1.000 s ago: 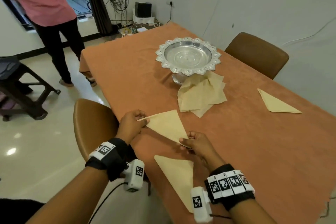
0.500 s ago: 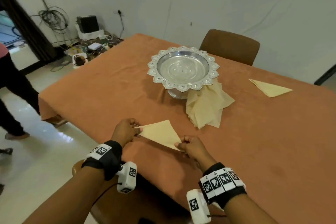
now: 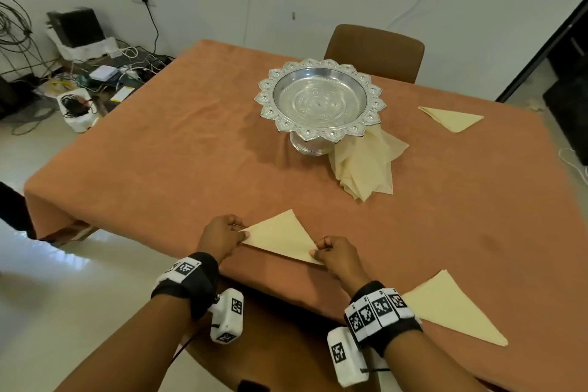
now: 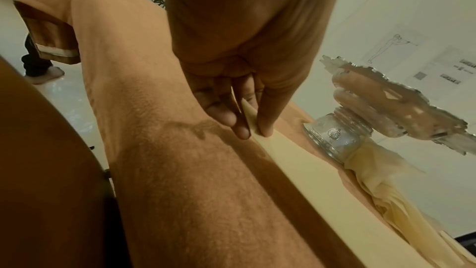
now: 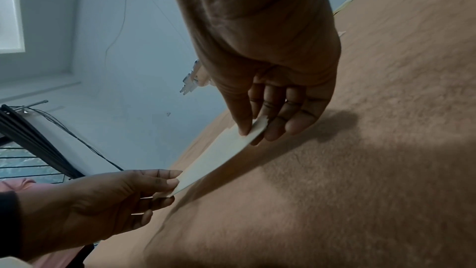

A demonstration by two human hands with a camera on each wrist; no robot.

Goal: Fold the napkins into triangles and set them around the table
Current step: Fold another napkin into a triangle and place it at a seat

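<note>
A cream napkin folded into a triangle [image 3: 281,237] hangs just above the near edge of the orange table [image 3: 165,156]. My left hand [image 3: 222,237] pinches its left corner, thumb on top [image 4: 265,127]. My right hand [image 3: 334,253] pinches the right corner [image 5: 255,129], and the left hand [image 5: 123,195] also shows in the right wrist view. A second folded triangle [image 3: 455,309] lies at the near right edge. A third triangle [image 3: 451,118] lies far right. A pile of unfolded napkins [image 3: 366,165] sits by the foot of the silver pedestal tray [image 3: 319,99].
A brown chair [image 3: 375,52] stands at the far side, and another chair back [image 3: 280,353] is below my wrists. Cables, boxes and a bag [image 3: 76,108] litter the floor at the far left. A white wall runs behind the table.
My view has swung right and I have shifted left along the table. Both hands have carried the folded napkin along, and the second triangle now lies off to my right.
</note>
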